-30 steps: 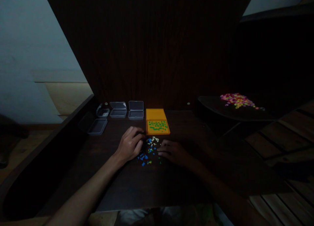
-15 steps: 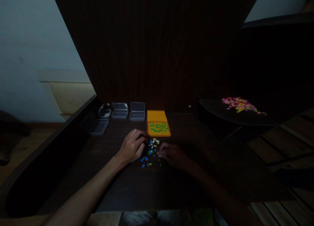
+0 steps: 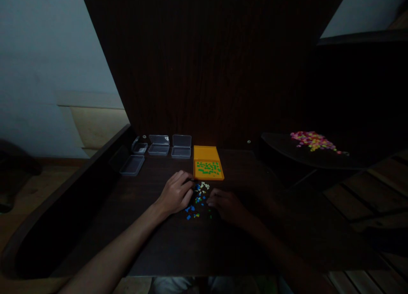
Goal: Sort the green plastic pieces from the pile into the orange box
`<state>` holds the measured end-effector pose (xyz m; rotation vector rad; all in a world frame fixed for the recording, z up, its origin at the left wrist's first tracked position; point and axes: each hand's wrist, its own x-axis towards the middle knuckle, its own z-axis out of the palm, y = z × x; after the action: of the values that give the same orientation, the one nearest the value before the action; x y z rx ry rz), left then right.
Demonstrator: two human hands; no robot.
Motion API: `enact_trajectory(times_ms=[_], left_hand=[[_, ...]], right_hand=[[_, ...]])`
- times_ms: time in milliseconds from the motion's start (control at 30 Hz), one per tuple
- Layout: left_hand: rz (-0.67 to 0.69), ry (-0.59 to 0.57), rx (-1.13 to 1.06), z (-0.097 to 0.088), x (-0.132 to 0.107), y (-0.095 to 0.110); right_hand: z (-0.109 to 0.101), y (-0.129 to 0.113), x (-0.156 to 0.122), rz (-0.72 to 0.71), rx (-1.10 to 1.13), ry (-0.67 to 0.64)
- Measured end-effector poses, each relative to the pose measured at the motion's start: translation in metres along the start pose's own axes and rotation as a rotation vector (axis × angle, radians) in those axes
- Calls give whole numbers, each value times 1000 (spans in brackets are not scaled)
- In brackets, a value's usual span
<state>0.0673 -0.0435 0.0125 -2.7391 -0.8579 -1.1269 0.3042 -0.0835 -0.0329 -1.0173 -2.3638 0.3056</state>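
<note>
A loose scatter of tiny plastic building bricks [image 3: 191,209], in blue, white, green and yellow, lies on the dark tabletop between my hands. My left hand [image 3: 177,192] rests at the left side of the scatter, fingers bent and thumb apart, with nothing visible in it. On the right, my right hand [image 3: 225,204] has its fingers curled in at the edge of the bricks; dim light hides what its fingertips hold, if anything. Just beyond my hands stands an opened orange box [image 3: 208,179]. Many green bricks [image 3: 207,172] lie spread in its base.
Several clear plastic boxes with raised lids, one a hinged case [image 3: 181,152], stand at the back left. Another clear box [image 3: 132,165] sits nearer the left side panel [image 3: 63,200]. A colourful heap of small pieces [image 3: 314,141] lies on a dark shelf [image 3: 280,147] at right.
The whole view has shifted slightly. My right hand's fingers look more curled in than before. My left hand stays beside the bricks.
</note>
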Motion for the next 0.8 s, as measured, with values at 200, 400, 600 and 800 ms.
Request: enact_trajectory(times_ms=[200, 400, 600, 800], left_hand=[[-1, -27, 6, 4, -2, 1], [8, -12, -2, 4, -2, 0], [7, -16, -11, 4, -2, 0], [16, -25, 12, 1, -1, 1]], right_hand=[[0, -1, -1, 37, 61, 17], [-1, -1, -2, 132, 119, 16], [-6, -5, -1, 166, 96, 44], [-11, -7, -2, 213, 77, 17]])
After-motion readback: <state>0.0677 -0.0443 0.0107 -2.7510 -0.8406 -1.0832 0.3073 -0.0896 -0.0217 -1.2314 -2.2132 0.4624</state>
